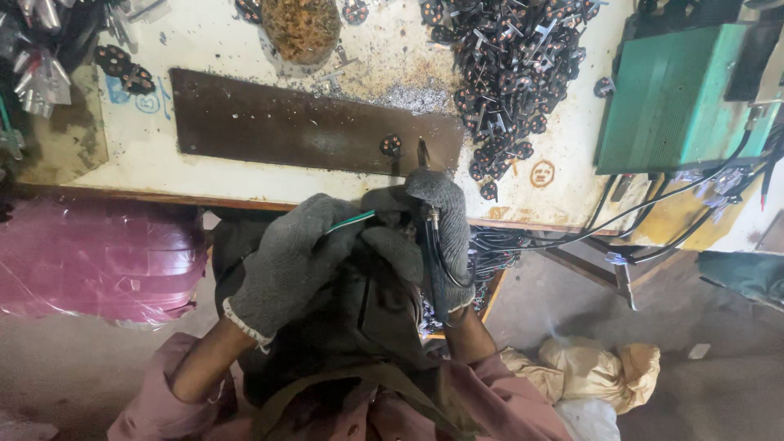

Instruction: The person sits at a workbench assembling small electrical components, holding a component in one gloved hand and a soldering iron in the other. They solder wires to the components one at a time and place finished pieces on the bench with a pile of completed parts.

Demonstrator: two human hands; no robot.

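Both hands in grey knit work gloves, held close together at the near edge of the stained cream-painted tabletop (229,49). Left hand (298,257) has its fingers clenched around a thin green-and-white insulated wire (353,220), which runs from the fist toward the right hand. Right hand (437,233) grips a slim black-handled soldering-type tool (429,245) held upright, fingers wrapped on the handle; its metal tip (423,152) points at the right end of a long dark brown flat board (278,126) lying on the tabletop. A small round black disc part with copper spots (390,144) sits on that board just left of the tip, near but can't tell if touching. Black cables (653,220) trail from the right hand off to a green metal box (678,98) at the right of the tabletop. Large heap of the same black disc parts with metal pins (510,73) behind the board, right of centre. Pile of rusty brown metal shavings (302,28) at the far edge. Pink translucent plastic bag (98,261) on the left below the tabletop, crumpled tan bag (596,367) on the floor at right
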